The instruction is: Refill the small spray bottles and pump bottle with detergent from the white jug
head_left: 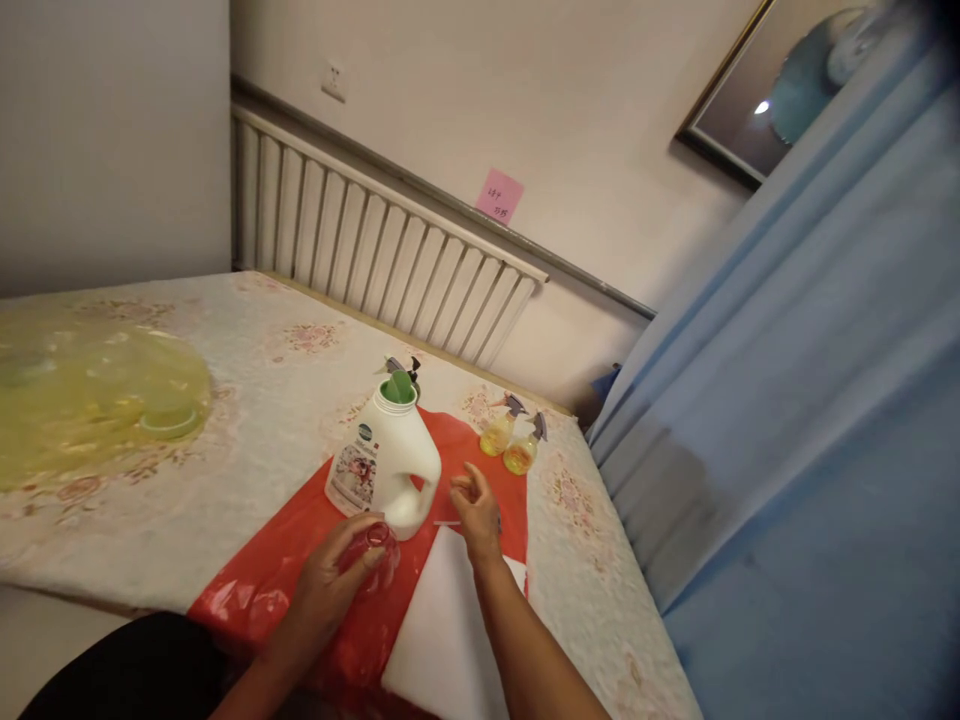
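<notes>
A clear red cap (373, 548) sits gripped in the curled fingers of the left hand (330, 583), just below a white detergent jug (390, 468) on red plastic sheeting (262, 580). The right hand (474, 513) hovers beside the jug, fingers loose and holding nothing; two yellow spray bottles (510, 440) stand beyond.

We see our left hand (330, 580) curled around a clear red cap (373, 555) over a red plastic sheet (255, 590) on the table (247, 400). Just beyond it stands a white detergent jug (386, 465) with a green funnel (400, 386) in its mouth. Our right hand (474, 512) hovers beside the jug, fingers loosely spread and holding nothing, above a white sheet (442, 630). Two small spray bottles (510, 445) of yellow liquid stand close together near the table's far edge. A large yellow bag (82, 400) lies far left, with a white radiator (375, 250) behind the table.
</notes>
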Tool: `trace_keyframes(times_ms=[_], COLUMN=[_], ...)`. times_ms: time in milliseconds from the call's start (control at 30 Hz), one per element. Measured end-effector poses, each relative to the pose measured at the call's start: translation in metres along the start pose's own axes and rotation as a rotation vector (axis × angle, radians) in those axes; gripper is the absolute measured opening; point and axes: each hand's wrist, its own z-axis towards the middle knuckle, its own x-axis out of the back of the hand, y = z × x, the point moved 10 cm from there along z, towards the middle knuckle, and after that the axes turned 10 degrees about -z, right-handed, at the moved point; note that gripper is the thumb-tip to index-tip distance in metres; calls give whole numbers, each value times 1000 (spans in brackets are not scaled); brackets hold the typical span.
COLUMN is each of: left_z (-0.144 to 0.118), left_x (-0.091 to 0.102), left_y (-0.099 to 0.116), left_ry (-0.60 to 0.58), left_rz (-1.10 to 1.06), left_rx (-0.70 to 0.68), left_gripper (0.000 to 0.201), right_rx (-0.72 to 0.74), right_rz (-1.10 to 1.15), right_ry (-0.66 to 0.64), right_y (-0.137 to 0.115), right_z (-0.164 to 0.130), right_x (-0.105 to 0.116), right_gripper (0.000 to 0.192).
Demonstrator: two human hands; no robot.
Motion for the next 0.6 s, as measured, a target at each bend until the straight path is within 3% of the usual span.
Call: trace_keyframes(times_ms=[133,267,433,600], left_z=[2,3,5,5], left_x=[-13,-24,-28,-28], left_y=[-12,-15,-13,-10], left_ry=[16,7,7,7], left_rz=[0,38,134,204], left_rx=[24,28,-18,-12], left_gripper=[47,48,49,48], right_rx=[-73,-133,-130,-3], right_rz=[-31,-73,-154,-305], right_ry=[94,101,103,104], right_y=[40,73,98,101], right_z=[-3,-17,-37,-58], right_x=[62,97,107,100], right_gripper=[35,22,15,18])
